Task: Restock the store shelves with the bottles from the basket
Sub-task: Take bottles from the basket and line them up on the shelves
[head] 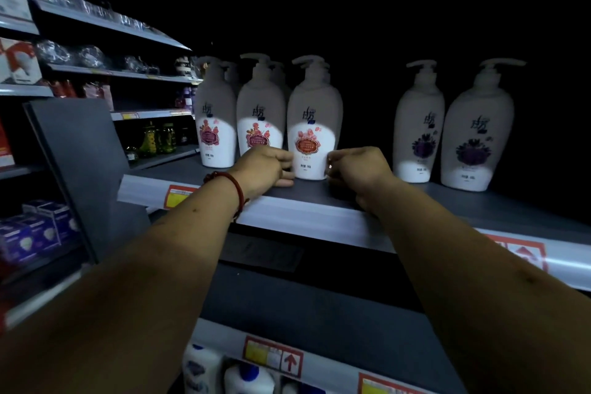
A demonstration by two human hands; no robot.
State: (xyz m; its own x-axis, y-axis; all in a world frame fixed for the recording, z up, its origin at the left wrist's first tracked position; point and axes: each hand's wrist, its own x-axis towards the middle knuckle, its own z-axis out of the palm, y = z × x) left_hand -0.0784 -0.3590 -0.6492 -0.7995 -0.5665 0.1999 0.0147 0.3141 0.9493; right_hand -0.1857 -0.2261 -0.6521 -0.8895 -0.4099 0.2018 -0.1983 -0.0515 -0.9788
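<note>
Both hands, the left hand point(267, 169) and right hand point(359, 169), clasp the base of a white pump bottle point(313, 125) standing upright near the shelf's point(303, 217) front edge; it looks rigid, smooth, probably heavy, best held low.

The left hand point(267, 169) hid the middle bottle's point(260, 109) base; label print was too small to read; rear pump bottles point(232, 73) stood mostly hidden; bottom-edge bottles point(246, 377) were cut off.

three bottles point(259, 112) left on shelf point(319, 217), two bottles point(447, 125) right
</note>
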